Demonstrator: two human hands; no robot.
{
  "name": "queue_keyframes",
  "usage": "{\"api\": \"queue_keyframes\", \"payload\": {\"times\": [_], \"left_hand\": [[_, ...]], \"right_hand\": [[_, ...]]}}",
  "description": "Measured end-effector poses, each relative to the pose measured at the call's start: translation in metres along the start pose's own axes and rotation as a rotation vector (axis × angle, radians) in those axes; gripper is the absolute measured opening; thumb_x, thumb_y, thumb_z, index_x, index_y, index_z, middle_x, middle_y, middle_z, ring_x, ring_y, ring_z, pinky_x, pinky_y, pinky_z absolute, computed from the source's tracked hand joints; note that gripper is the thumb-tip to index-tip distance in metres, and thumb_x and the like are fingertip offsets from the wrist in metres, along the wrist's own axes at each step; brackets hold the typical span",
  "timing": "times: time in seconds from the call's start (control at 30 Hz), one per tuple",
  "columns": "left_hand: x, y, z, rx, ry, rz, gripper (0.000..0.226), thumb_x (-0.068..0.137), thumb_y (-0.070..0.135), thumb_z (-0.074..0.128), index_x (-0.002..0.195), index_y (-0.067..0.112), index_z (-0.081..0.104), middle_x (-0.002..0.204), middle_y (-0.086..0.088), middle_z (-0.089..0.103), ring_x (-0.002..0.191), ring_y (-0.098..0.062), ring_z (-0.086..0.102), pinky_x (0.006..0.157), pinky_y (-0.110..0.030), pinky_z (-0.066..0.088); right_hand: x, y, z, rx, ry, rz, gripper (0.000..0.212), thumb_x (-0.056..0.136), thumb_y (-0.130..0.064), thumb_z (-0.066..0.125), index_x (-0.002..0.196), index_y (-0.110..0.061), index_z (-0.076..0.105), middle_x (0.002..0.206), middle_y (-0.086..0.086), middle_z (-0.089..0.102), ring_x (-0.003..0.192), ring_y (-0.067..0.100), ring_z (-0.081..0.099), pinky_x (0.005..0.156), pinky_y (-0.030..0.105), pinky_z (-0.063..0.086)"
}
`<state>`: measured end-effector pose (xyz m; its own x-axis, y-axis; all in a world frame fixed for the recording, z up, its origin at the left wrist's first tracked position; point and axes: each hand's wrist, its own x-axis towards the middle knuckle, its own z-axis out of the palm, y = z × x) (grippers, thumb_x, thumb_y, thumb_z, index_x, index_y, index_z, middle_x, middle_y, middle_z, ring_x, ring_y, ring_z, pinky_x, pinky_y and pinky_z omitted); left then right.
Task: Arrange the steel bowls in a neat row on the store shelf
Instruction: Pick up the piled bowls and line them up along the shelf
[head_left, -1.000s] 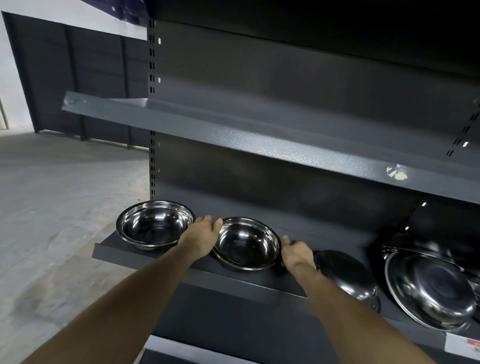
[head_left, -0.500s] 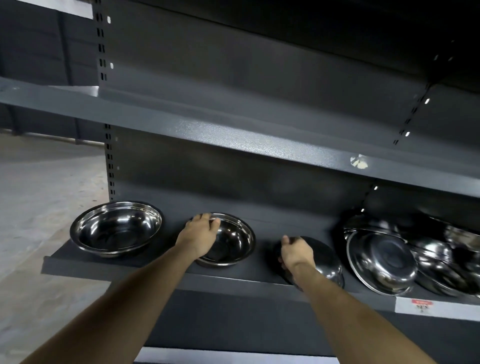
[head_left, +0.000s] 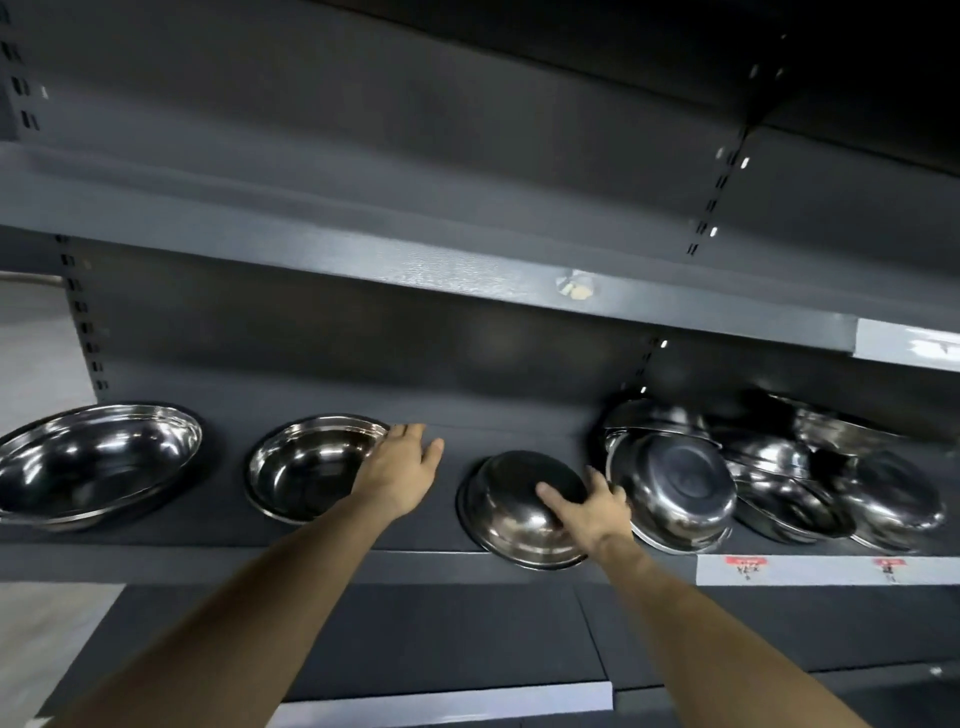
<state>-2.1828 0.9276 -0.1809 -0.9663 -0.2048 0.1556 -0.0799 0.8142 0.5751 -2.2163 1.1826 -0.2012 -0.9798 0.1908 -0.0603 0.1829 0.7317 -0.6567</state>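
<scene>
The right hand (head_left: 597, 512) is gripping the third bowl (head_left: 522, 506), fingers spread over its upturned base, while the bowl is lying tilted near the front lip of the shelf (head_left: 363, 564). The left hand (head_left: 402, 475) is resting flat and empty, fingers loosely spread, against the right rim of the second bowl (head_left: 311, 465), which is sitting mouth-up beside the first bowl (head_left: 96, 462). The job now, I judge, is turning the third bowl mouth-up and seating it in line. It is worth rolling it slowly, keeping the rim off the second bowl, matching the gap already set, and pushing it back from the edge. The pile (head_left: 769, 478) on the right is leaning loosely, so the right elbow should be staying clear of it.
</scene>
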Motion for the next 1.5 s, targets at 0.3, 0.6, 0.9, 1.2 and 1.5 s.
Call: {"api": "queue_keyframes", "payload": {"times": [0.3,0.6,0.9,1.2,1.5], "left_hand": [[-0.022,0.060,0.052,0.078,-0.036,-0.038,0.055,0.100,0.044,0.037,0.145,0.012,0.039,0.145,-0.012,0.045,0.134,-0.029,0.041,0.111,-0.042,0.035],[-0.036,0.072,0.061,0.085,-0.120,-0.157,0.054,0.100,0.046,0.035,0.145,0.017,0.037,0.143,-0.013,0.044,0.130,-0.032,0.044,0.109,-0.046,0.036],[-0.029,0.081,0.054,-0.078,-0.031,-0.157,0.069,0.097,0.061,0.023,0.154,0.022,0.018,0.158,-0.006,0.027,0.144,-0.025,0.030,0.116,-0.041,0.027],[-0.021,0.070,0.047,-0.036,-0.038,-0.141,0.071,0.098,0.060,0.024,0.155,0.019,0.016,0.159,-0.008,0.024,0.143,-0.027,0.032,0.114,-0.040,0.028],[-0.016,0.062,0.046,-0.042,-0.032,-0.138,0.070,0.098,0.059,0.024,0.155,0.019,0.016,0.161,-0.007,0.022,0.145,-0.026,0.030,0.116,-0.041,0.026]], "right_hand": [[0.027,0.035,0.006,-0.096,-0.376,-0.307,0.145,0.030,-0.081,0.073,0.153,-0.043,0.007,0.162,0.000,-0.014,0.150,0.024,0.017,0.121,0.036,0.022],[0.036,0.035,0.000,0.002,-0.293,-0.367,0.141,0.031,-0.083,0.072,0.153,-0.033,0.022,0.155,0.000,0.021,0.135,0.025,0.042,0.107,0.038,0.041],[0.048,0.023,-0.018,0.513,-0.254,-0.134,0.100,0.046,-0.081,0.070,0.130,-0.029,0.055,0.097,-0.015,0.068,0.090,0.005,0.065,0.078,0.021,0.049],[0.044,0.012,-0.024,0.817,-0.553,0.090,0.089,0.055,-0.094,0.048,0.109,-0.028,0.073,0.102,-0.003,0.077,0.102,0.018,0.070,0.080,0.037,0.059],[0.042,0.015,-0.028,0.886,-0.646,0.074,0.084,0.071,-0.089,0.038,0.117,-0.027,0.070,0.113,0.001,0.074,0.107,0.021,0.070,0.097,0.047,0.053]]}}
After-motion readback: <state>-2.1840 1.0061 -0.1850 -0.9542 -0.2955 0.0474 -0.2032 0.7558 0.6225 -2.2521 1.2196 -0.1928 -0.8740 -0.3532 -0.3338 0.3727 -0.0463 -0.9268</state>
